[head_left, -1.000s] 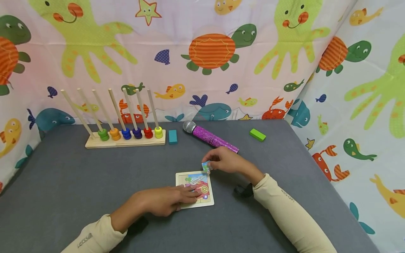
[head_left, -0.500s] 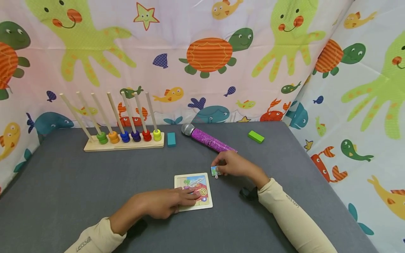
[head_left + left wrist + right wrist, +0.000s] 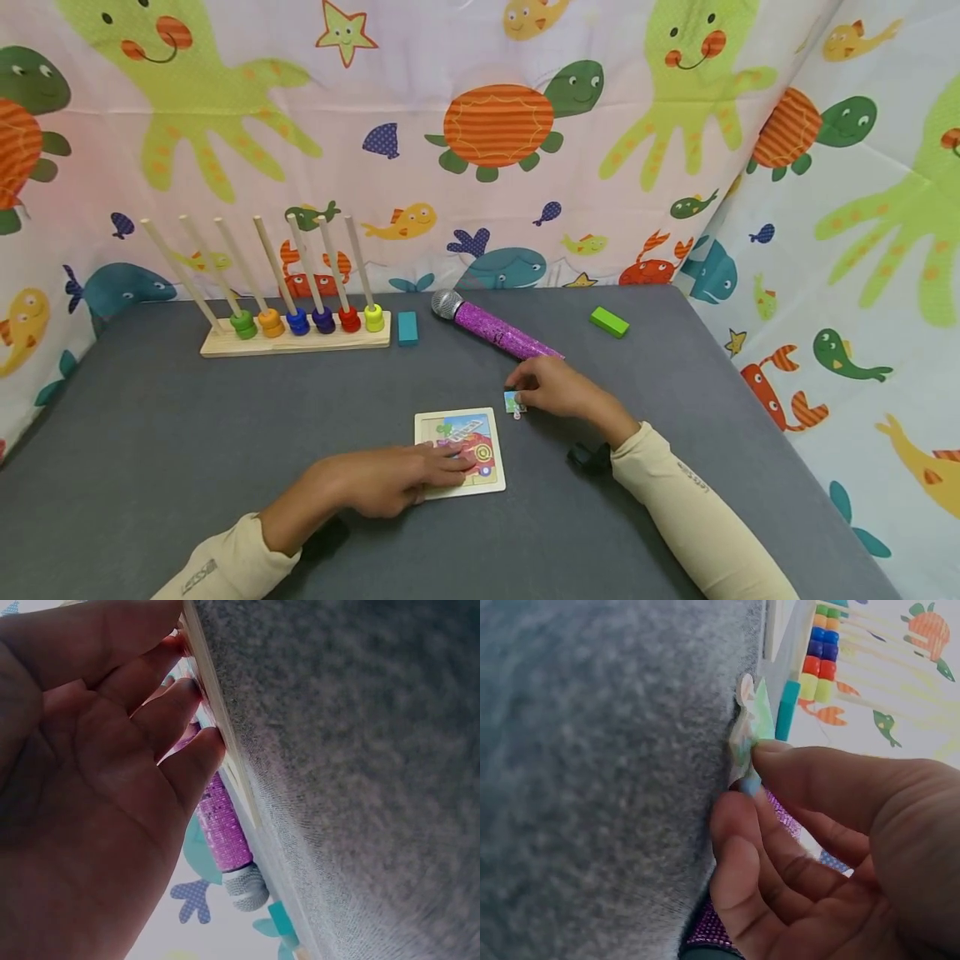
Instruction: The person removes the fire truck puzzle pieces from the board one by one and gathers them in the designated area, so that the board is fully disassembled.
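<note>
Watching my left hand over the remote feed: it's laid across the near-left part of a wooden jigsaw puzzle tray with the fingers reaching loosely over the picture, not curled round anything. The tray sits out on the grey table, well in from the far edge.

My right hand has a single jigsaw piece pinched between thumb and fingers, just off the tray's far-right corner. It's very low over the table, but I can't tell if it's actually touching.

Progress-wise, I'd call it partly filled. The sky, a ladder and the red body of what looks like a fire engine show in the tray, mostly toward its right side. The far-left corner inside the rim looks like bare wood to me, and the pinched piece is out, so at least that much seems left. The near-left bit is under my fingers, so no clue there.

Nothing's holding the glittery purple microphone lying near the table's far edge, or the green block toward the far-right corner.
</note>
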Action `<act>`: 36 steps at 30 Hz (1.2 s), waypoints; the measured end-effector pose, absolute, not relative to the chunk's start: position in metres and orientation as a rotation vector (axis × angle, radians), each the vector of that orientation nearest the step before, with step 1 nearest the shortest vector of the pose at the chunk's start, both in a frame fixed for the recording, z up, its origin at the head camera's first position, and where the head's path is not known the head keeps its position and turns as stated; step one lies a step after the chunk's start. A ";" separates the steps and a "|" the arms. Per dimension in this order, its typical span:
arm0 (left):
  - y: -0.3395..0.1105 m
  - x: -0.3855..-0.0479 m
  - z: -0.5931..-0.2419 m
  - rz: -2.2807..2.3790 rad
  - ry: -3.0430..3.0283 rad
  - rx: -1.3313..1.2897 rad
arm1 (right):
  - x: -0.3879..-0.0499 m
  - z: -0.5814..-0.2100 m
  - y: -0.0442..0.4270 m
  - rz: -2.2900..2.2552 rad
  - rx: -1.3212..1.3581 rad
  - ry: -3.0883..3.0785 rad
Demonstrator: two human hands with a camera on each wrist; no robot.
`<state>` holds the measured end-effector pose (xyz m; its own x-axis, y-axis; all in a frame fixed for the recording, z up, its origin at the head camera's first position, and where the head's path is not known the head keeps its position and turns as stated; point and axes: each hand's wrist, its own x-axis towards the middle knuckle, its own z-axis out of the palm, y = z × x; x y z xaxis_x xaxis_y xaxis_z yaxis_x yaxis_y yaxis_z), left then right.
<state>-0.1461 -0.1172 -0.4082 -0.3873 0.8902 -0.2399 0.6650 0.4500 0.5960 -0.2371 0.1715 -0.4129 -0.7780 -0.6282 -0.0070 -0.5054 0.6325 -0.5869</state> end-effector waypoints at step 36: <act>-0.119 -0.148 -0.410 0.519 2.175 1.370 | -0.223 -0.412 0.100 -0.924 -1.149 2.237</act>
<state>-0.1484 -0.1190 -0.4103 -0.3583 0.9076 -0.2188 0.7111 0.4172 0.5660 -0.2226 0.1001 -0.4122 -0.5465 -0.8324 -0.0919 -0.5251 0.4261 -0.7367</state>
